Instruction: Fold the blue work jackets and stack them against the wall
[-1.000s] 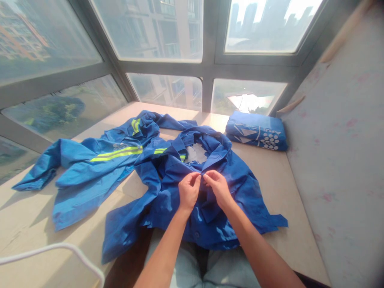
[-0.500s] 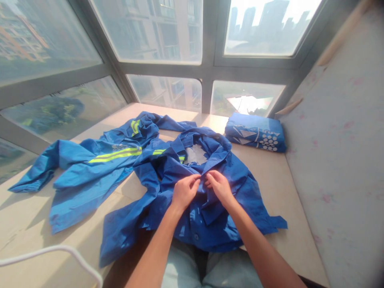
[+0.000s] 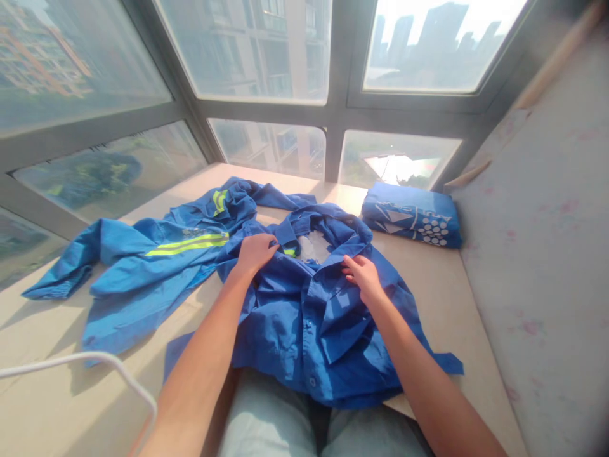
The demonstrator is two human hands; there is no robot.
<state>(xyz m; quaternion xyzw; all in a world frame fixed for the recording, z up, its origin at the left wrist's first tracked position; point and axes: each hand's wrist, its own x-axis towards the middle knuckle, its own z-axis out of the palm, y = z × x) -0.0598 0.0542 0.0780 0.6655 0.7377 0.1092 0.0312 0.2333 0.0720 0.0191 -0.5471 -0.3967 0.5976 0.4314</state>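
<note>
Pinching the jacket (image 3: 280, 317) with closed fingers of the left hand (image 3: 258, 252), beside the collar's left side. Touching the collar's right side with loosely bent, partly open fingers of the right hand (image 3: 362, 274); cannot tell whether gripping. Spread at the ledge's (image 3: 451, 292) near edge, with open surface toward the wall (image 3: 547, 254). Near the window, well apart from the striped jacket (image 3: 143, 279): see the bundle (image 3: 412, 216). At lower left, see the cord (image 3: 95, 357).
</note>
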